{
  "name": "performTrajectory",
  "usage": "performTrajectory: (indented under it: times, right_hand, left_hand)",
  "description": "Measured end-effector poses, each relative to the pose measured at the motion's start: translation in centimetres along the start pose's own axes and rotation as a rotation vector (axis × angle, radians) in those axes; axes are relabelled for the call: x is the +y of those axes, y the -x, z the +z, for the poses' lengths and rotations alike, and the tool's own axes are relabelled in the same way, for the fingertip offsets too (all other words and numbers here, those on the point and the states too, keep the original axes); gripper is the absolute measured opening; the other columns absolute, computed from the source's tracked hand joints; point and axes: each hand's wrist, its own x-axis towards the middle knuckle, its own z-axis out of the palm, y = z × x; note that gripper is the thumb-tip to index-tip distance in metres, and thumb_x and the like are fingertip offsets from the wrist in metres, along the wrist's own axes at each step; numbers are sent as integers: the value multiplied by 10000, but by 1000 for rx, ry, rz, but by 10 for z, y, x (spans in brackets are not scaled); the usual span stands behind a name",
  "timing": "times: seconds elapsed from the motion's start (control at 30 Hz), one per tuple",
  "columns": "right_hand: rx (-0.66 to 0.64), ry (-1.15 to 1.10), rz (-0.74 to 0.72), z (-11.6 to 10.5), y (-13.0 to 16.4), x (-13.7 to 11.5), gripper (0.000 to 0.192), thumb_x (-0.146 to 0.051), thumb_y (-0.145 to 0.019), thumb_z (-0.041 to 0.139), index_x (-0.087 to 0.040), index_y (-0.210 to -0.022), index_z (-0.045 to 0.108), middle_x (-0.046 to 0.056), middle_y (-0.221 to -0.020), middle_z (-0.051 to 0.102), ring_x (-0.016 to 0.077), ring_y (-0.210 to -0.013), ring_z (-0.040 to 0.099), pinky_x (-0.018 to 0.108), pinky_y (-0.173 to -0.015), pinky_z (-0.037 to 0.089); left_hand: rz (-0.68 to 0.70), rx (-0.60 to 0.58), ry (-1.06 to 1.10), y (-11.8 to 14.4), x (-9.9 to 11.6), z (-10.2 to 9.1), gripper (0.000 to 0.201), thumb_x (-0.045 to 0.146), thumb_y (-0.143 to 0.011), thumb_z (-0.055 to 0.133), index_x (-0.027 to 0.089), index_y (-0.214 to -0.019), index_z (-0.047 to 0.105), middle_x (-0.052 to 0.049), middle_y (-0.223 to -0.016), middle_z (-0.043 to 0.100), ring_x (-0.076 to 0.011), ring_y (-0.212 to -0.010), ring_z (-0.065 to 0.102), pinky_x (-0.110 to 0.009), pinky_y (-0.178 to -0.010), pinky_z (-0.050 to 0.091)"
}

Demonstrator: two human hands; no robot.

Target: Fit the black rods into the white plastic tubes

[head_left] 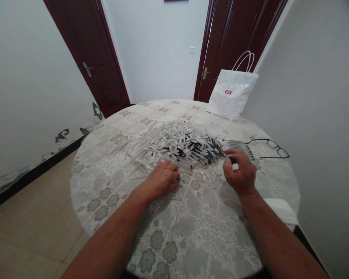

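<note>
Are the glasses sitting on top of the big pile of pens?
No, the glasses lie on the table to the right of the pen pile, apart from it.

Tablecloth [197, 228]: matt lace-look cloth, floral print, slightly glossy as if under a plastic film. Pile [174, 147] at 12 o'clock: smooth plastic tubes, white mostly, black-and-clear ones on the 2 o'clock side. Bag [232, 95] at 1 o'clock: matt white paper, creased, cord handles. Glasses [272, 147] at 2 o'clock: thin dark frame, looks plastic. Doors [95, 58]: glossy dark red wood, metal handles. Floor: smooth tile.
</note>
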Motion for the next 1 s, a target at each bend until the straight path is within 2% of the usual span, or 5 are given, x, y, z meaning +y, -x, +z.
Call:
performTrajectory:
  times: [0.23,0.37,0.53,0.7,1.0]
  right_hand:
    - [45,-358,189,-16,1,-21,39,-202,-880,564,-218,-854,540,32,-851,682,153,-653,641,294,-635,541]
    - [-153,-373,234,-10,6,-29,56,-234,-908,565,-203,-919,611,18,-807,673,133,-617,628,260,-609,518]
    - [-387,-314,165,5,12,-37,70,-246,-910,578,-213,-941,631,10,-785,684,146,-667,653,268,-696,525]
    - [-414,-300,150,11,13,-41,119,-287,-930,561,-214,-998,625,25,-800,704,161,-690,669,270,-701,526]
    - [-612,-180,37,24,17,-20,178,-292,-953,506,-207,-979,661,43,-860,698,185,-765,638,295,-727,485]
  left_hand:
    - [-8,-41,-101,-2,8,8,83,210,-837,646,216,-904,695,-97,-1009,639,-269,-992,531,-410,-857,396]
    - [-3,-13,-115,-6,11,10,79,195,-881,588,199,-901,665,-100,-977,638,-261,-958,533,-406,-839,407]
    - [27,207,26,-12,9,8,149,262,-973,514,193,-993,645,-98,-988,662,-243,-978,556,-382,-881,426]
    - [-15,421,216,-10,10,6,181,300,-997,491,186,-1035,626,-99,-976,674,-225,-955,589,-368,-892,456]
    - [-332,622,729,-7,15,3,215,372,-958,566,198,-1070,627,-43,-947,670,-159,-826,599,-280,-773,467]
